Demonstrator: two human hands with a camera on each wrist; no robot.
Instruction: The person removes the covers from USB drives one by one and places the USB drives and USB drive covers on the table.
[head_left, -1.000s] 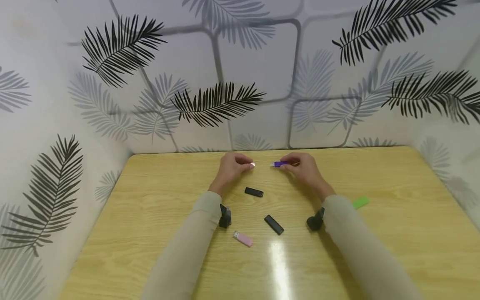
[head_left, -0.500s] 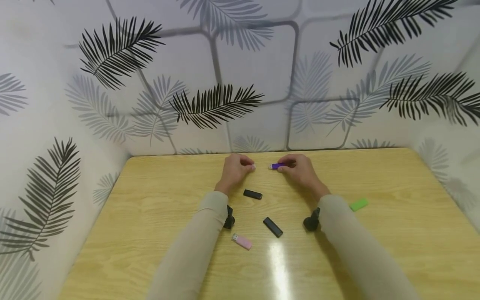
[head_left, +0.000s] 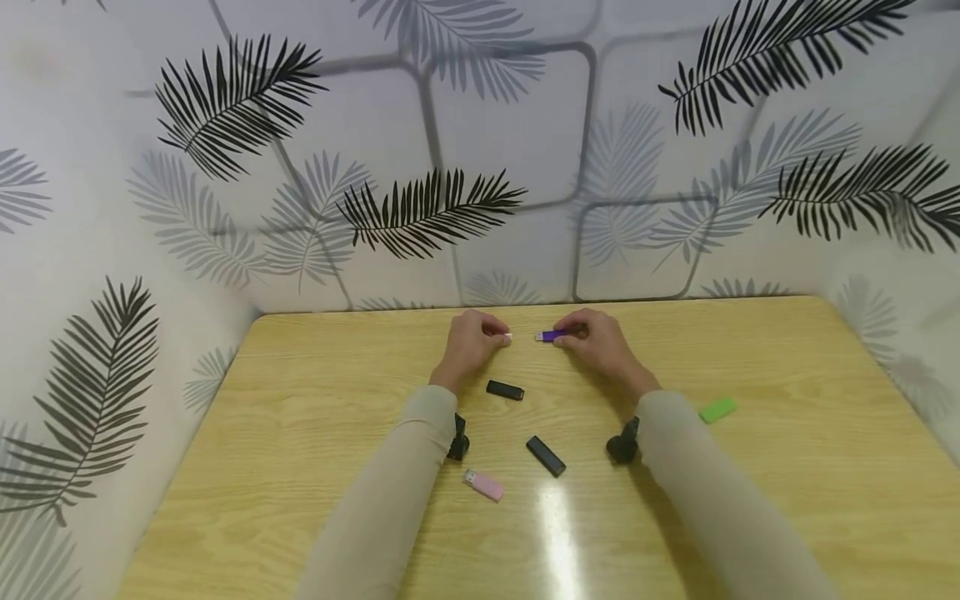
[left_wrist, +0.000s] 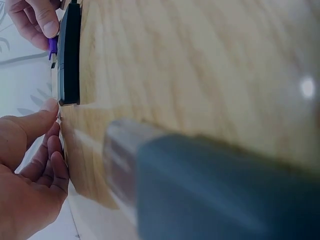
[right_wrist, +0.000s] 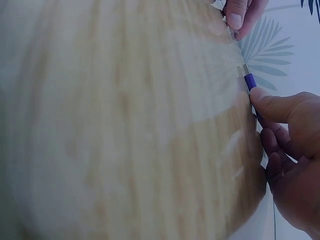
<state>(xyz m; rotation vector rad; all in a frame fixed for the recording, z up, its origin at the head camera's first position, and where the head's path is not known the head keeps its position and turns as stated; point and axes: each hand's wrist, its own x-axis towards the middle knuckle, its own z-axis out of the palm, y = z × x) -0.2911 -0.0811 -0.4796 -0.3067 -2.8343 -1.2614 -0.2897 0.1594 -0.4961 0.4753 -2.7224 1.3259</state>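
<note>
Far across the surface (head_left: 315, 375), pinching a purple USB stick (head_left: 551, 336) with the right hand's (head_left: 600, 340) fingers (right_wrist: 272, 106), apparently leaving its plug (right_wrist: 245, 69) free toward the left hand's (head_left: 469, 340) pinched pale object (head_left: 509, 336).

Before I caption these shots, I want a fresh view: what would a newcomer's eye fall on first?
Probably the black leaves on the pale wall behind the table. Next, near the table's far edge, the right hand pinches a purple stick, its metal end toward the left hand, which pinches something small and pale. A bright green piece lies beside the right sleeve.
</note>
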